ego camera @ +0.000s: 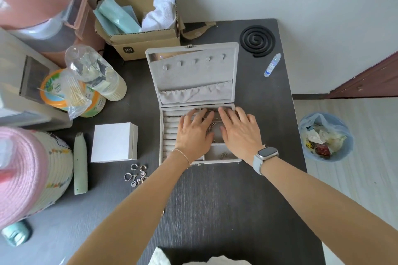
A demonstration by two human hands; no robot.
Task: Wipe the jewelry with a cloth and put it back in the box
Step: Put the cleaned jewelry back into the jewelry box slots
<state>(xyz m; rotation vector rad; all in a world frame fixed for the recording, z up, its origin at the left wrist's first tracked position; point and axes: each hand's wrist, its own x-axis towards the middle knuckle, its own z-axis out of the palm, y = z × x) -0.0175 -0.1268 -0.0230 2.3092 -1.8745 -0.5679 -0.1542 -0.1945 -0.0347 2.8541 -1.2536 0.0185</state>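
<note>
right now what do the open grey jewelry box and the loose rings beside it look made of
Open grey jewelry box: seemingly velvet or suede-like fabric lining, matte and soft-looking, with a gathered pocket in the lid. Loose silver rings on the dark table: probably polished metal, given their bright glints.

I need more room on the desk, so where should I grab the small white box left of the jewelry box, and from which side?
Take the white box from above, hand spanning its near and far edges. It lies flat and square with clean straight sides. The green tool crowds its left, the jewelry box its right, and the rings lie just off its near right corner, so lift straight up.
</note>
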